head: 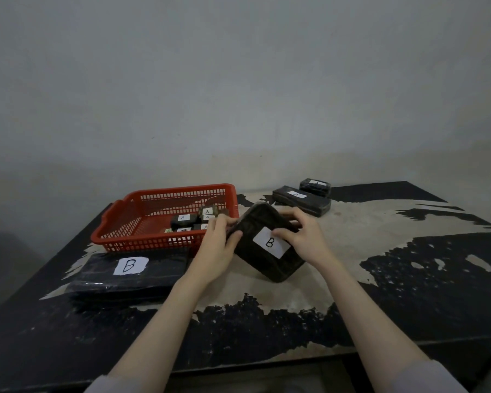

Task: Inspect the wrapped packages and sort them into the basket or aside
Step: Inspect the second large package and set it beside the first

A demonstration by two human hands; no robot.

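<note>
Both my hands hold a dark wrapped package (264,259) with a white label marked B, tilted on one corner on the table. My left hand (217,248) grips its left edge; my right hand (305,236) grips its upper right edge. A red plastic basket (119,225) stands just behind and to the left, with several small dark packages labelled A (183,221) inside. A large flat black package labelled B (131,272) lies in front of the basket. Two dark packages labelled A (302,201) (315,187) lie at the far right.
The table top (380,236) is black with large worn pale patches. A plain grey wall (238,80) rises right behind it. The table's front edge (267,360) runs near my forearms.
</note>
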